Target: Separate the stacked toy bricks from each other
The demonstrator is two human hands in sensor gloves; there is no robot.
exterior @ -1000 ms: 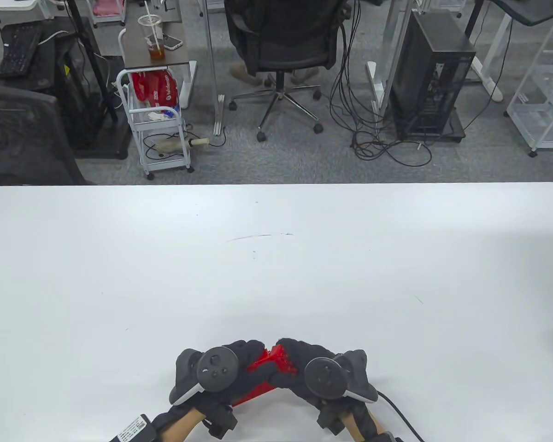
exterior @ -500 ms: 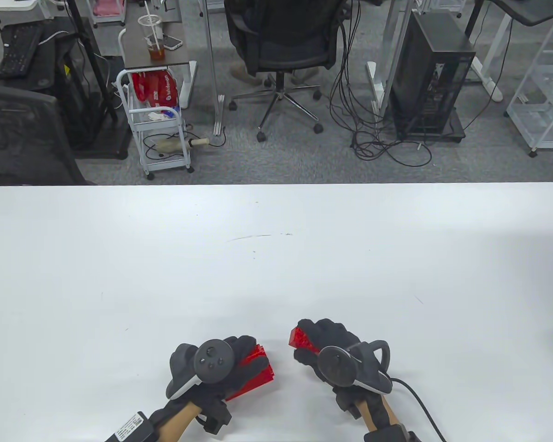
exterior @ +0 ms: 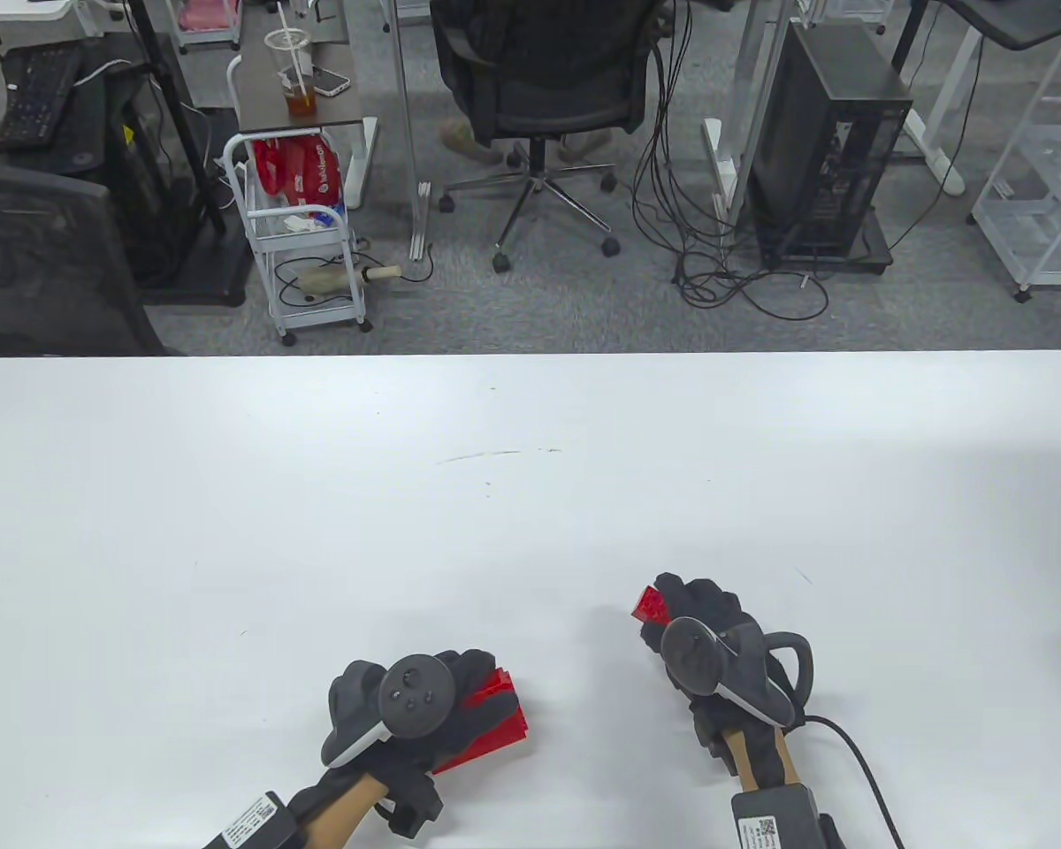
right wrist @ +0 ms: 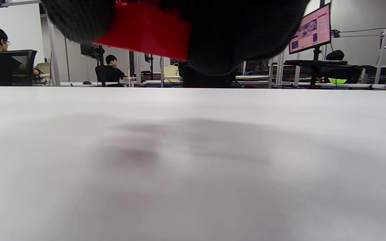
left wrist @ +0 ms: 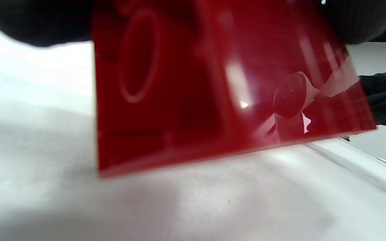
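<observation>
2 gloved hands work near the front edge of the white table (exterior: 530,495), well apart from each other, each with its own red piece. The left hand (exterior: 424,707), left of the middle of that edge, grips the larger red brick stack (exterior: 495,721); its fingers (exterior: 473,672) curl over the top of the stack, closed around it, and the stack's far end sticks out to the right of the glove. In the left wrist view the stack (left wrist: 213,87) fills the frame, tilted, its lower edge just above or on the tabletop; which of the 2 cannot be told. The right hand (exterior: 716,637), further right and a little further from the front edge, pinches the small red brick (exterior: 650,604) at its fingertips, closed tight on it; the right wrist view shows the brick (right wrist: 146,30) held clear above the surface
</observation>
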